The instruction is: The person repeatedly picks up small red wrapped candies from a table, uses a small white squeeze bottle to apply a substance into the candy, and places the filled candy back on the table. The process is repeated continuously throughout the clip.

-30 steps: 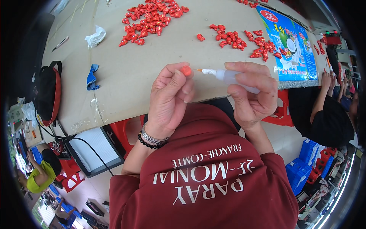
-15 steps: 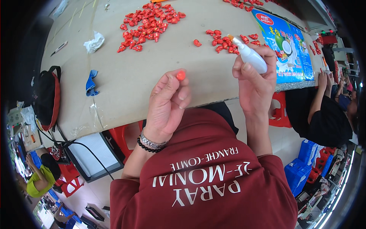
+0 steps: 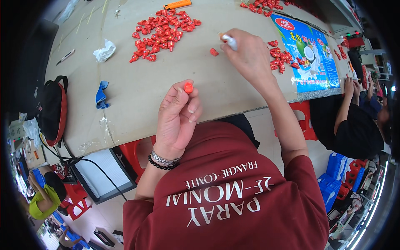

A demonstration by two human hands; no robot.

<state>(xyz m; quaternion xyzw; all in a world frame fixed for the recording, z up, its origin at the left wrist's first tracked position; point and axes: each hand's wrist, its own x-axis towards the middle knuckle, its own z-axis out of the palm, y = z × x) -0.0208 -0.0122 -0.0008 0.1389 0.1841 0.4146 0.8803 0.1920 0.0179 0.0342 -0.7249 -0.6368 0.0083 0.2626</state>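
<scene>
My left hand [image 3: 177,114] is raised over the table's near edge, palm up. Thumb and index finger pinch a small red plastic piece [image 3: 188,88], its round end upward. My right hand [image 3: 249,55] reaches farther over the table, fingers wrapped around a small white squeeze bottle [image 3: 230,43]. The bottle's orange-brown tip points to the far left, and most of its body is hidden by the hand. Below that tip lies a single red piece [image 3: 214,52]. A large heap of similar red pieces [image 3: 160,35] lies to the left, and a smaller cluster [image 3: 280,58] to the right.
An orange box-cutter-like tool [image 3: 178,4] lies beyond the heap. Crumpled white tissue [image 3: 105,51], a blue scrap [image 3: 101,96], a thin knife [image 3: 66,56] and a black-red bag [image 3: 55,109] are at left. A blue printed cardboard sheet [image 3: 310,54] covers the right, near another person's arm [image 3: 346,100].
My right hand has swung left and away from me with the bottle, turning its back upward. My left hand has shifted slightly toward me, still pinching the red piece.
</scene>
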